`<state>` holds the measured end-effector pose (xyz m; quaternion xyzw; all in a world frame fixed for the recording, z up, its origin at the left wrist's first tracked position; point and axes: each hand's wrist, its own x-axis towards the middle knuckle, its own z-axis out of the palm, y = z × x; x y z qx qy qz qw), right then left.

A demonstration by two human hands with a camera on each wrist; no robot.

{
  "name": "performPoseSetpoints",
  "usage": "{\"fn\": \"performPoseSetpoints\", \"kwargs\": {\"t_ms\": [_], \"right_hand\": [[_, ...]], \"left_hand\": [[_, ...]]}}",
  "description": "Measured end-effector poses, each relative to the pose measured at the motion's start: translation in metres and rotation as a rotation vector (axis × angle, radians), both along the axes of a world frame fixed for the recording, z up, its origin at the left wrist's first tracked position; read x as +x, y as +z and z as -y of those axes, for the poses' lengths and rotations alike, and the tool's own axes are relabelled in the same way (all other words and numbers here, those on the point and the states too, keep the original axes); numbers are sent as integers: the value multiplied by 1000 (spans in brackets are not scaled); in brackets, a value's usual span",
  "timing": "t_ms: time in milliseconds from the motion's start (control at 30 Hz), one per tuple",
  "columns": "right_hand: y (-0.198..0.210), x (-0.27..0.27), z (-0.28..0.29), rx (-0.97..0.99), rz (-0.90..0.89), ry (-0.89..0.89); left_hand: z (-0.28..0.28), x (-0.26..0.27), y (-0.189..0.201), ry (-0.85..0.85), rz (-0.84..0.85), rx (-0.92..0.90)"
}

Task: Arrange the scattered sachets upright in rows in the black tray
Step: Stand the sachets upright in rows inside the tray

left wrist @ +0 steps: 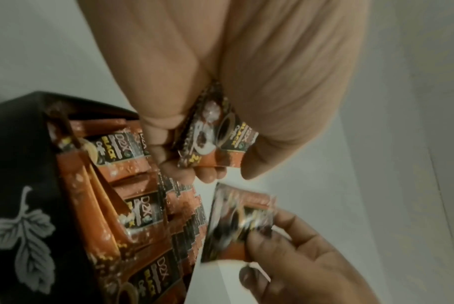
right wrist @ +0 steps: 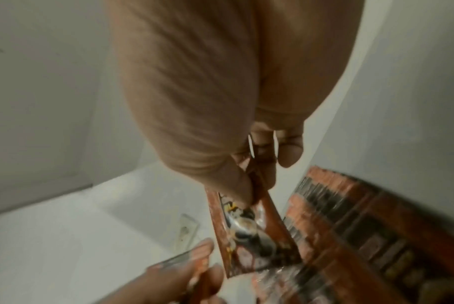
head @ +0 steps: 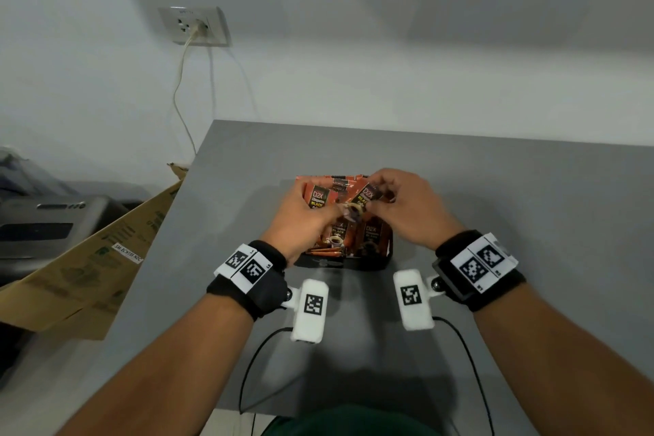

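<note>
The black tray (head: 384, 260) with a white leaf print (left wrist: 23, 216) sits mid-table and holds orange-and-black coffee sachets (head: 371, 237) standing in rows (left wrist: 142, 209). My left hand (head: 338, 212) hovers over the tray's left side and pinches a sachet (left wrist: 215, 137) between thumb and fingers. My right hand (head: 380, 195) is just to its right and pinches a second, tilted sachet (head: 368, 196) by its top edge (right wrist: 249, 226). The two held sachets nearly meet above the tray. The tray's floor is hidden by the packed sachets (right wrist: 350, 216).
The grey table (head: 513, 205) stretches right and toward me. A cardboard box flap (head: 88, 269) leans off the table's left edge. A wall socket with a plugged cable (head: 194, 26) is on the back wall. Thin black wrist cables (head: 254, 365) trail over the near edge.
</note>
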<state>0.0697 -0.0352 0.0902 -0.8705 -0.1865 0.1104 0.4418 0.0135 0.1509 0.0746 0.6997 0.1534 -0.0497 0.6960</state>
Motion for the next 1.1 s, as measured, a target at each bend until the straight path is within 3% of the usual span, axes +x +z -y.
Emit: {"fn": "performPoseSetpoints", "kwargs": {"t_ms": [200,500,700,800,867,967,1100], "right_hand": [[-23,-1,3,-453,-37,197],[-49,-3,-5,-615,166,171],[-56,-7,1,-555,235,142],[-48,-6,3,-381,246,32],[-34,-8,-2,-203,196,-10],[-13,-11,-15,-12,4,86],[-7,-2,-17,-30,38,9]], "left_hand": [[-14,-1,-3,27,-86,-50],[-13,-4,-14,32,-91,26],[-13,-7,-13,-6,-63,137],[-11,-8,-10,-21,-44,163],[-9,-8,-7,-48,-20,179],[-6,-2,-10,-123,30,230],[-13,-1,0,-88,25,285]]}}
